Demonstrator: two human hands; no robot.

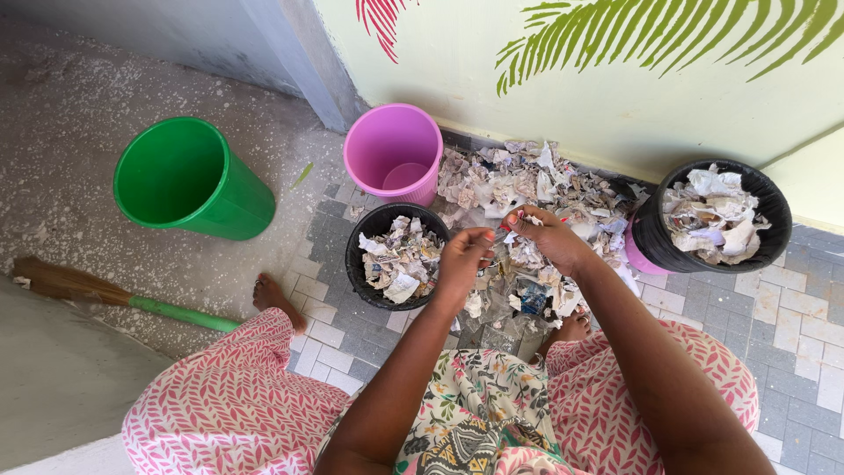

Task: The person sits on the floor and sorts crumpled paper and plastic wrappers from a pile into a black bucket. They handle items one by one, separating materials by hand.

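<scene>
1. Both hands meet over the loose heap of torn, crumpled paper scraps [527,189] on the grey paving. The left hand [463,255] and the right hand [549,237] are close together, fingertips pinched on one small grey-white piece of crumpled paper [508,239] between them. Judging by that grip, the step in hand is pulling a single scrap apart or picking it clean.

2. To do this well, hold the piece near its middle with both thumbs and forefingers – a grip at the edges would likely only shed crumbs.

3. Work directly above the small round black plastic bucket [356,255], which sits just beside the left hand and is already part-filled with paper. Bits that fall should then land inside, not on the tiles.

4. Keep the sorts apart. A second, larger black plastic bin [774,229] on the right is heaped nearly to the rim, so it has little room left; the empty pink plastic bucket [393,145] and the empty green plastic bucket [189,176] stand farther off to the left.

5. Take one scrap at a time from the near edge of the heap – it lies between the bare feet, within easy reach.

6. The straw broom with a green handle [105,295] lies well apart on the left, handy for strays.
</scene>
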